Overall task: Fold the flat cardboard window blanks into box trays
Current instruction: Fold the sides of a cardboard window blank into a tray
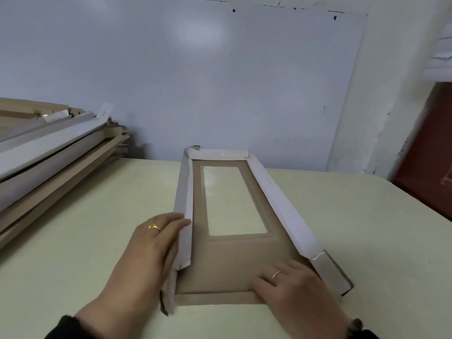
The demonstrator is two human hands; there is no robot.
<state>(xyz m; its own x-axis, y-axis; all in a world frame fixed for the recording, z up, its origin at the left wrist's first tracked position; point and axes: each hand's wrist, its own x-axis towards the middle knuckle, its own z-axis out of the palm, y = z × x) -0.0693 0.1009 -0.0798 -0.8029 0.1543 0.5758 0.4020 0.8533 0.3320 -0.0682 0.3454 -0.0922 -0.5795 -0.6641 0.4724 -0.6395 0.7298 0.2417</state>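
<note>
A brown cardboard window blank (234, 265) lies lengthwise on the pale table, with a clear rectangular window in its far half. Its white-faced left, right and far flaps stand folded up like tray walls; the near flap lies flat. My left hand (156, 243) presses flat against the outside of the raised left wall (184, 216), fingers straight. My right hand (291, 287) rests flat on the blank's brown floor near the front right corner, beside the right wall (281, 206).
A tall slanted stack of cardboard pieces (49, 155) fills the table's left side. A pale blue board on the wall (195, 69) stands just behind the tray. The table's right edge (415, 204) borders a dark red cabinet.
</note>
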